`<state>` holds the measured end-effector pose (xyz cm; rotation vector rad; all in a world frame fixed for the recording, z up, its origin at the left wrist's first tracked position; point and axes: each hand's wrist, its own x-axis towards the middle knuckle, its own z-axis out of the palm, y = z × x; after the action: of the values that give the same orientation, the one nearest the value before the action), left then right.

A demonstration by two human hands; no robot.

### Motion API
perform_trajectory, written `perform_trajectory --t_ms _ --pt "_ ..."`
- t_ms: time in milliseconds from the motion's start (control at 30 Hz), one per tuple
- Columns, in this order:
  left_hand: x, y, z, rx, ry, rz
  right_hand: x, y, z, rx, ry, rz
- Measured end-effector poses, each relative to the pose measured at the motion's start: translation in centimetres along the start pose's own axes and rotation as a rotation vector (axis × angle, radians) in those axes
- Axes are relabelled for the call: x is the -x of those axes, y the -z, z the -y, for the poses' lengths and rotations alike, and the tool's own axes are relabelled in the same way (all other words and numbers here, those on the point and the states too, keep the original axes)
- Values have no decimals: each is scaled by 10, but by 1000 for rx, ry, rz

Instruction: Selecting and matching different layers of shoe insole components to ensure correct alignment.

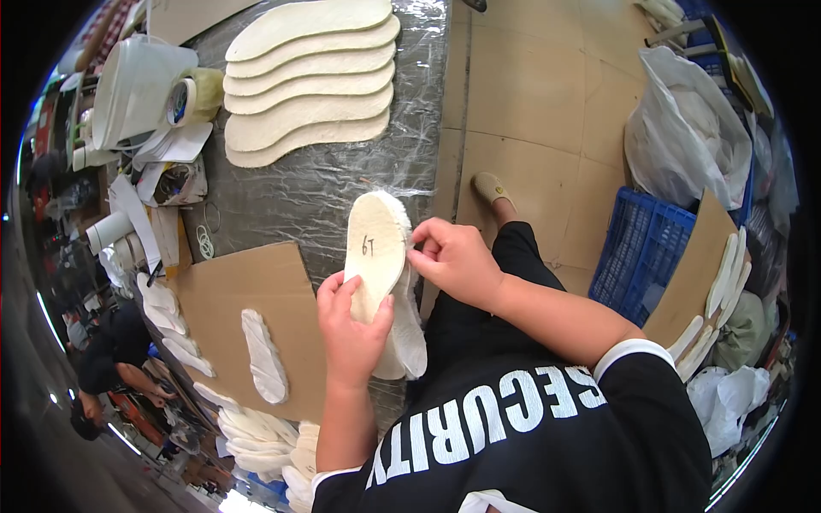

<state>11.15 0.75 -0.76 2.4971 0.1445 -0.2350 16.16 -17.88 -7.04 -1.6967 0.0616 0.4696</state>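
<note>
A cream insole (375, 274) with a fuzzy edge and dark handwritten marks is raised over the table's near right edge. My left hand (352, 329) grips its lower part, fingers closed around it with the thumb on top. The thumb and fingers of my right hand (453, 261) are pinched together at the insole's right fuzzy edge; whatever lies between the fingertips is too small to make out. Under the held insole shows another pale, fluffy insole (409, 346). Farther off, several cream insoles (308, 128) lie overlapped in a row on the plastic-wrapped table (282, 201).
A cardboard sheet (227, 299) at left bears a single fleece insole (265, 355). Piled insoles (256, 436) sit below it. A white bucket (141, 90) and tape rolls (192, 98) stand far left. At right are a blue crate (637, 248) and a plastic bag (684, 128).
</note>
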Motion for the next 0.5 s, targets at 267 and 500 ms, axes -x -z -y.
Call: perform_trajectory --t_ms 267,500 --pt "-3 4 3 82 71 29 -2 1 8 -58 39 21" --pt "-2 6 13 157 130 42 -5 -6 -5 -7 58 2"
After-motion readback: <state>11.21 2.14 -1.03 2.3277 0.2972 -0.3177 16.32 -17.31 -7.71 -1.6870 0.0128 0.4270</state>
